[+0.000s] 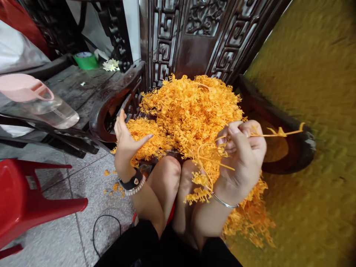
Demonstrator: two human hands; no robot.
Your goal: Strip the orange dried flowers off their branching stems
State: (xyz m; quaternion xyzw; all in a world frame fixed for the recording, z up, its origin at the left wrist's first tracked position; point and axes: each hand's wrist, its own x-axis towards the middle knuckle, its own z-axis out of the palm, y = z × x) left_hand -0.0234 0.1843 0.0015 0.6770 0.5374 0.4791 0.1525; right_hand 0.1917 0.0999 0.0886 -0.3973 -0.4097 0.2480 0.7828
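One-handed, grips a thin orange flower stem (286, 133) between thumb and fingers of the right hand (243, 152), above a wooden chair (289, 159). Spreads the left hand (124, 137) open, thumb well apart from fingers, close by a smaller heap of orange flowers (161, 142); cannot tell whether touching it. Faces a larger heap (191, 111) piled on the chair against the carved back (194, 55). Has at left a pink-lidded clear jug (52, 111), apparently holding clear liquid; cannot tell how full. Has beyond it, on dark boards (91, 83), a green tape roll (86, 61) and pale blossoms (111, 65). Has lower down, on speckled floor (61, 233), a red stool (19, 204), a black cord (94, 226) and orange scraps (115, 187).
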